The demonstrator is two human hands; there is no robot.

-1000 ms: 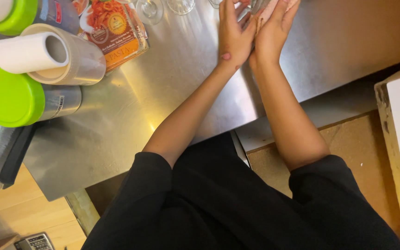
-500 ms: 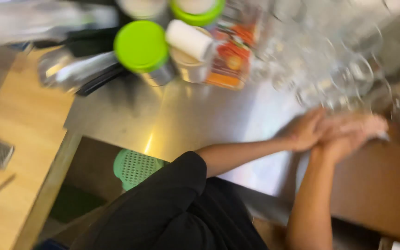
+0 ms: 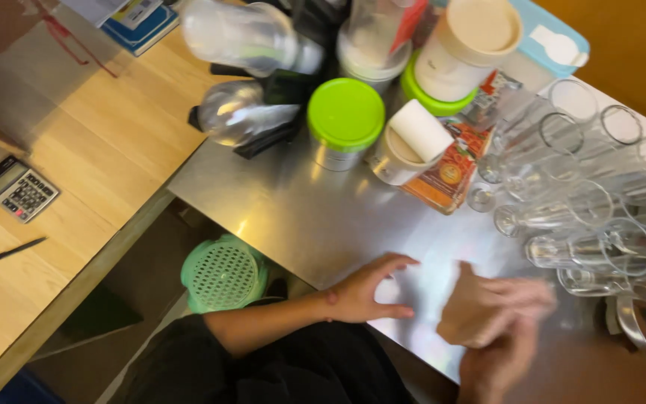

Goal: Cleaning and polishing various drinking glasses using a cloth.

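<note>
My left hand (image 3: 368, 290) rests on the steel counter (image 3: 300, 217) near its front edge, fingers spread, holding nothing. My right hand (image 3: 491, 313) hovers blurred just to its right, fingers loosely curled, and I see nothing in it. Several clear stemmed glasses (image 3: 577, 217) lie on their sides a little beyond my right hand. An orange flat packet (image 3: 448, 173) lies behind both hands.
A green-lidded tin (image 3: 344, 122), a white cup with a paper roll (image 3: 407, 146), plastic bottles (image 3: 244, 75) and tubs crowd the counter's back. A wooden table (image 3: 76, 172) at left carries a calculator (image 3: 16, 188) and pen (image 3: 12, 251). A green basket (image 3: 223, 273) stands below.
The view has swung left and down. My hands, pressed together by the glasses before, have come apart and drawn back toward the counter's front edge.
</note>
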